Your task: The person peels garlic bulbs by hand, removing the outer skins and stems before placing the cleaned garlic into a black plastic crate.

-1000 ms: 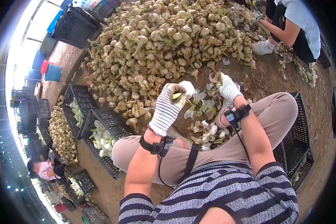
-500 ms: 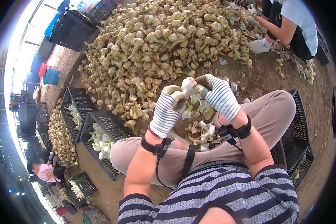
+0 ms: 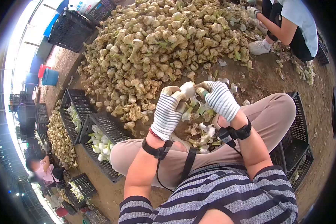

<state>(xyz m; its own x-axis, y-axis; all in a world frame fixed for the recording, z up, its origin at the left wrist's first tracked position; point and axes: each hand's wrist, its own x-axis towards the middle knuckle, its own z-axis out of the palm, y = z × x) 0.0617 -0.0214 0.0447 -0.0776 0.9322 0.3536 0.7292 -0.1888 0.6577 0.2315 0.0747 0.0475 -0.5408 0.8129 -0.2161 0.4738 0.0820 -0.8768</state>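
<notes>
Both my hands wear striped white gloves with dirt-stained fingertips. A whitish garlic bulb [image 3: 187, 89] is pinched between the thumb and fingers of my left hand [image 3: 168, 112], which is closed on it. Close against the bulb's right side, my right hand [image 3: 219, 98] has its thumb and forefinger drawn together; whatever lies between them is too small to make out. On the ground below my hands are loose peeled skins and leaf scraps [image 3: 207, 134]. Beyond them rises a big heap of unpeeled garlic [image 3: 149, 41].
To my left, black crates [image 3: 112, 130] hold peeled white garlic. More black crates [image 3: 298, 130] stand at my right. A co-worker [image 3: 298, 26] crouches at the upper right, and another person [image 3: 44, 170] is at far left. Blue bucket [image 3: 50, 76] stands at upper left.
My right hand has shifted slightly down and away from the bulb's top, while the bulb has tilted a little in my left hand. The person at far left has raised an arm.
</notes>
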